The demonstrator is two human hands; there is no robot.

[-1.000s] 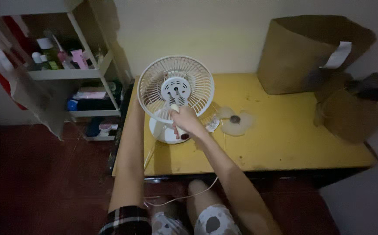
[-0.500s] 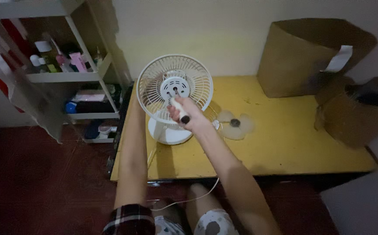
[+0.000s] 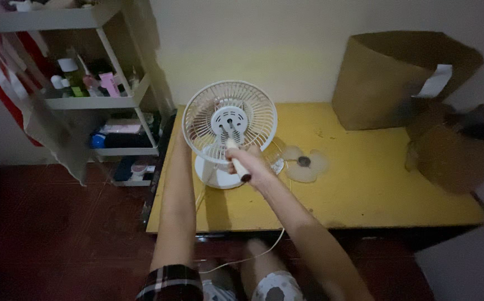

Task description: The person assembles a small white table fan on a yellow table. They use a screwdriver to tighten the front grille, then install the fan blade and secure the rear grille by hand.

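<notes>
The right hand (image 3: 248, 164) is closed around a screwdriver (image 3: 237, 161) with a pale handle and a dark end cap. The shaft points up and away from the person, toward the white hub (image 3: 230, 119) at the centre of the fan (image 3: 229, 125). Whether the tip touches the hub cannot be told.

The fan stands upright at the near-left part of the yellow table (image 3: 364, 184), on its round white base (image 3: 211, 174). Only the rear grille (image 3: 197, 120) is fitted; the hub and motor shaft are exposed. The grille faces the person.

The left forearm (image 3: 176, 212) extends along the left side of the fan. The left hand passes behind the grille and is hidden, so the state of its fingers cannot be told.

A translucent blade (image 3: 303, 163) with a dark centre lies flat on the table, just to the right of the fan base. A white cord (image 3: 264, 252) hangs from the table's front edge toward the person's knees.

A tall cardboard piece (image 3: 392, 78) stands against the wall at the rear right of the table. A second brown cardboard item (image 3: 454, 150) sits near the right edge.

A white shelf rack (image 3: 94, 103) stands on the floor to the left of the table. It holds bottles and small containers.
</notes>
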